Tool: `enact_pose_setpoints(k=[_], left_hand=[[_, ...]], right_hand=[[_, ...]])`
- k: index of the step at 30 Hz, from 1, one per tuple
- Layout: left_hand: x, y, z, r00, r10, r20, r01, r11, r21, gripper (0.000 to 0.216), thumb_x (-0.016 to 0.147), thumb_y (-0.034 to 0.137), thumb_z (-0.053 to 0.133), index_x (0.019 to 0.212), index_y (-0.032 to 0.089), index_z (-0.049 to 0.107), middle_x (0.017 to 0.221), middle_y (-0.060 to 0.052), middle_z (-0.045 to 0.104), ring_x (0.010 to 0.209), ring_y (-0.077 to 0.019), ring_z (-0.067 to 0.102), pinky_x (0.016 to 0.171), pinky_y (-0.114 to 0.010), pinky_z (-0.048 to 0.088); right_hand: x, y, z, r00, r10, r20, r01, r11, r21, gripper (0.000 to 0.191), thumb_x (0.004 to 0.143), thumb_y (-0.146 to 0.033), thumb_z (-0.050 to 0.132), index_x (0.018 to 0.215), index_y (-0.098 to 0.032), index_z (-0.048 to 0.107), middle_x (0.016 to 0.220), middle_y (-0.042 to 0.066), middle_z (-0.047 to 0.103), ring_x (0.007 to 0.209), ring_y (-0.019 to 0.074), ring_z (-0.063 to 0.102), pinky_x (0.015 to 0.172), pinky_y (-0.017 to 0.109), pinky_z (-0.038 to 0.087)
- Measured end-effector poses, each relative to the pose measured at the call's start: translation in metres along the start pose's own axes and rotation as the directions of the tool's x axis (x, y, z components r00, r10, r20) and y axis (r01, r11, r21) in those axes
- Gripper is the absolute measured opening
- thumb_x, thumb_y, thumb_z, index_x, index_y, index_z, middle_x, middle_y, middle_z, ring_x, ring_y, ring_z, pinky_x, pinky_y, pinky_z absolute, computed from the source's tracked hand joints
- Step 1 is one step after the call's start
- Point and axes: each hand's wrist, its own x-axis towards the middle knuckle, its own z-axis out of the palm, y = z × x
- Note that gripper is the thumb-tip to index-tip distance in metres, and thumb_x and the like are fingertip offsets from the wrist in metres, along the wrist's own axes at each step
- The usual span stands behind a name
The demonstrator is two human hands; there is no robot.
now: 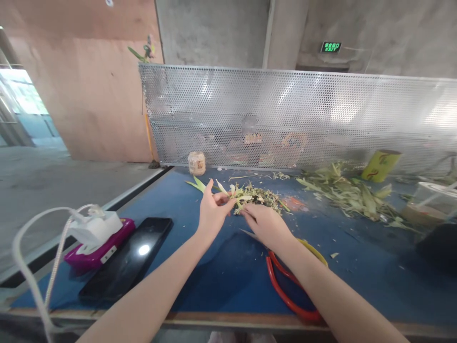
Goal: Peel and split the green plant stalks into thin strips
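Observation:
Between the thumb and fingers of my left hand (213, 209) is a small green plant (197, 184) with long pointed leaves, its leaf tips sticking out to the left. My right hand (266, 224) is beside it with the fingers pinched at the plant's lower end; what they grip is too small to make out. Just behind both hands lies a heap of dry, tangled plant scraps (262, 196). Under my right wrist are scissors with red handles (285, 290), their pointed blade showing by my right hand.
A black phone (128, 257) and a purple power strip (102, 245) with a white plug and cable lie at left. Cut leaves (350, 193), a yellow-green can (381, 165) and a clear container (432, 202) are at right. A perforated metal panel (228, 116) borders the blue table's far side.

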Motion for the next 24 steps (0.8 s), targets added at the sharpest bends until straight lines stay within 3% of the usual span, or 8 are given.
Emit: enact_pose_setpoints(k=[3,7,11,14,18,24], left_hand=[[0.000,-0.005,0.000,0.999,0.029,0.024,-0.030,0.998,0.063,0.095,0.061,0.019,0.065,0.136,0.011,0.006,0.083,-0.007,0.065,0.051,-0.0085,0.049,0.044,-0.020,0.040],[-0.001,-0.011,0.003,0.994,0.001,0.109,-0.011,0.995,0.095,0.098,0.060,0.018,0.066,0.136,0.013,0.003,0.076,-0.004,0.064,0.052,-0.0083,0.048,0.045,-0.019,0.039],[-0.004,-0.009,0.006,0.974,0.028,0.224,-0.050,0.995,0.091,0.097,0.061,0.015,0.063,0.136,0.012,0.001,0.073,-0.002,0.063,0.058,-0.0090,0.048,0.050,-0.019,0.039],[-0.006,-0.005,0.006,0.962,0.048,0.269,-0.087,0.987,0.134,0.095,0.062,0.014,0.061,0.135,0.011,0.000,0.070,0.000,0.060,0.061,-0.0094,0.048,0.053,-0.019,0.039],[-0.007,-0.002,0.006,0.943,0.058,0.328,-0.114,0.982,0.153,0.092,0.065,0.013,0.057,0.135,0.010,-0.001,0.067,0.001,0.057,0.061,-0.0094,0.047,0.054,-0.020,0.039],[-0.010,-0.001,0.006,0.922,0.039,0.384,-0.065,0.996,0.055,0.089,0.068,0.017,0.057,0.136,0.014,-0.001,0.070,0.000,0.058,0.053,-0.0080,0.048,0.051,-0.021,0.041]], right_hand=[[-0.001,0.000,-0.007,0.974,-0.227,-0.016,0.211,0.927,-0.311,0.022,0.084,-0.019,0.039,0.081,-0.017,0.060,0.077,0.009,0.063,0.074,0.0191,0.055,0.063,0.028,0.036],[-0.001,0.007,-0.016,0.938,-0.326,-0.117,0.259,0.884,-0.389,0.023,0.085,-0.022,0.040,0.080,-0.017,0.062,0.074,0.007,0.063,0.075,0.0198,0.053,0.068,0.031,0.034],[0.001,0.014,-0.020,0.918,-0.337,-0.208,0.287,0.928,-0.236,0.017,0.083,-0.026,0.045,0.082,-0.020,0.061,0.087,0.005,0.062,0.087,0.0187,0.050,0.077,0.032,0.034],[0.005,0.017,-0.018,0.952,-0.235,-0.198,0.229,0.972,-0.051,0.009,0.081,-0.024,0.049,0.081,-0.020,0.058,0.091,0.003,0.061,0.091,0.0169,0.051,0.081,0.031,0.034],[0.008,0.020,-0.015,0.986,-0.075,-0.148,0.096,0.986,0.138,0.007,0.079,-0.025,0.052,0.078,-0.020,0.056,0.084,0.002,0.061,0.081,0.0151,0.054,0.074,0.029,0.038],[0.008,0.020,-0.014,0.984,-0.012,-0.180,0.059,0.964,0.260,0.003,0.075,-0.020,0.052,0.073,-0.020,0.054,0.079,0.001,0.060,0.074,0.0134,0.054,0.067,0.025,0.040]])
